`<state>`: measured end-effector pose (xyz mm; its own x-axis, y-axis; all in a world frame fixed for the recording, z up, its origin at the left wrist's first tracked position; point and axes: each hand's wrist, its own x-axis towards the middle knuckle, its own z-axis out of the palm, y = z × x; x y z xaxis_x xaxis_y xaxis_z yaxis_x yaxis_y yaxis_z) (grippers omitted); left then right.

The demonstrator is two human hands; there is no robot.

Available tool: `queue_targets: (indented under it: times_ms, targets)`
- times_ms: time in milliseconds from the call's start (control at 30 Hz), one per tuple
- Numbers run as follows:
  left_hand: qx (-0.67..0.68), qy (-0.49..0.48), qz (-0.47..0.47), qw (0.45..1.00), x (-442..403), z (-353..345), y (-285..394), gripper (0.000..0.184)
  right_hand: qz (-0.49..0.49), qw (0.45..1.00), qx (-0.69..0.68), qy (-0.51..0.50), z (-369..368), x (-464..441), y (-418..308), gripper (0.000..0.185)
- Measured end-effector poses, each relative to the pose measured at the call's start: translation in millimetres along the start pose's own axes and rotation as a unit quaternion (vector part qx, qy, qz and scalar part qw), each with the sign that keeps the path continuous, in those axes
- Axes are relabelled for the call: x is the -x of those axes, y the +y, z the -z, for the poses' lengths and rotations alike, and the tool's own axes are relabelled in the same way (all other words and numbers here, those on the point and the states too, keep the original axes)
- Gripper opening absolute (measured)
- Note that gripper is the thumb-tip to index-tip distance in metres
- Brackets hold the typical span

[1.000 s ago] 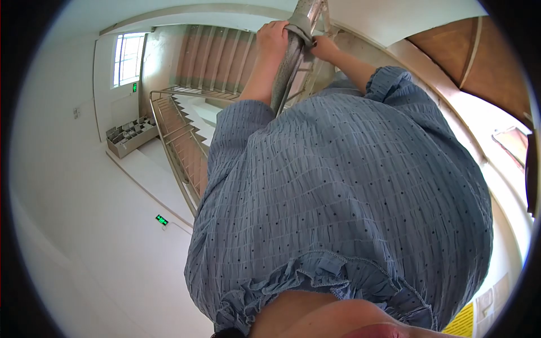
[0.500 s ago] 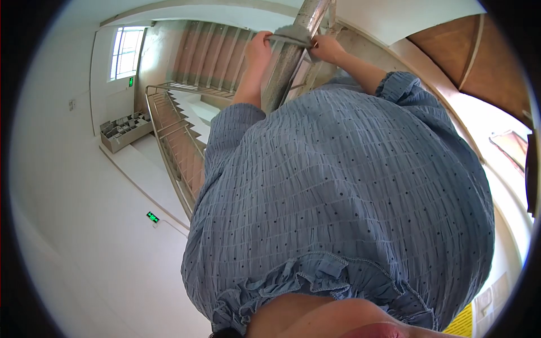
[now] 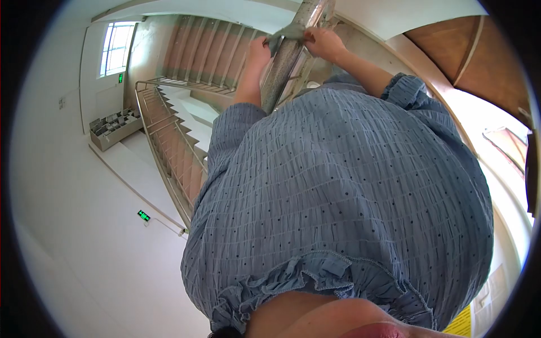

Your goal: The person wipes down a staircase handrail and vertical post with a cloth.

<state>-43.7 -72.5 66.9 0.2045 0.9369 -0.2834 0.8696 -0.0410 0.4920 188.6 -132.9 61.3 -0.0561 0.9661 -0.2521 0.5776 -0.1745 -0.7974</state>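
Note:
A grey-green cloth [image 3: 291, 31] lies across the top of a thick metal handrail [image 3: 277, 79] with a worn, shiny surface. My left hand [image 3: 258, 52] is left of the rail, its fingers closed on one end of the cloth. On the right side of the rail, my right hand [image 3: 325, 44] pinches the other end. Between the two hands the cloth bends over the rail and touches it. My fingertips are partly hidden by the cloth and by the small size at this distance.
Stairs with brown steps [image 3: 197, 50] and a metal banister [image 3: 169, 174] run down at the left. A box of papers or small items [image 3: 115, 129] is by the wall beneath a window [image 3: 115, 50]. A green exit sign [image 3: 143, 216] is on the white wall.
The cloth was a taut strip above the rail; now it drapes over and spreads across it. My right hand has shifted slightly up and left. The view has turned a little.

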Motion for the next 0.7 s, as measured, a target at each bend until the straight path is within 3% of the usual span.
queue_targets:
  times_ms: [100,167,233,333,400,433,500,567,667,700]
  targets:
    - [0.006,-0.036,-0.008,0.999,26,3,-33,0.028,0.039,0.996,0.0,-0.084,-29,14,6,0.025]
    - [0.011,-0.063,0.01,0.998,41,12,-46,0.029,0.109,0.971,-0.026,-0.21,-36,28,1,0.02]
    - [0.017,-0.082,0.026,0.996,48,18,-43,0.03,0.131,0.969,-0.017,-0.21,-40,23,3,0.021]
    - [0.019,-0.023,-0.005,1.0,37,25,-23,0.03,0.105,0.983,0.032,-0.145,-44,-1,9,0.022]
    - [0.002,0.107,-0.042,0.993,31,24,0,0.028,0.081,0.996,-0.017,-0.019,-40,-10,15,0.022]
    - [0.002,0.11,-0.038,0.993,30,23,5,0.028,0.085,0.996,-0.016,-0.023,-40,-10,16,0.022]
    - [0.023,0.148,-0.097,0.984,31,22,17,0.026,0.011,0.996,-0.06,0.071,-36,-7,21,0.022]
    - [0.004,0.145,-0.088,0.985,44,29,14,0.026,-0.009,0.996,-0.056,0.068,-60,-6,29,0.023]
    - [-0.046,0.124,-0.072,0.989,64,45,-4,0.027,0.028,0.984,-0.06,-0.167,-87,-2,19,0.025]
    - [-0.075,0.109,-0.064,0.989,72,50,-7,0.028,0.027,0.983,-0.065,-0.171,-92,6,12,0.025]
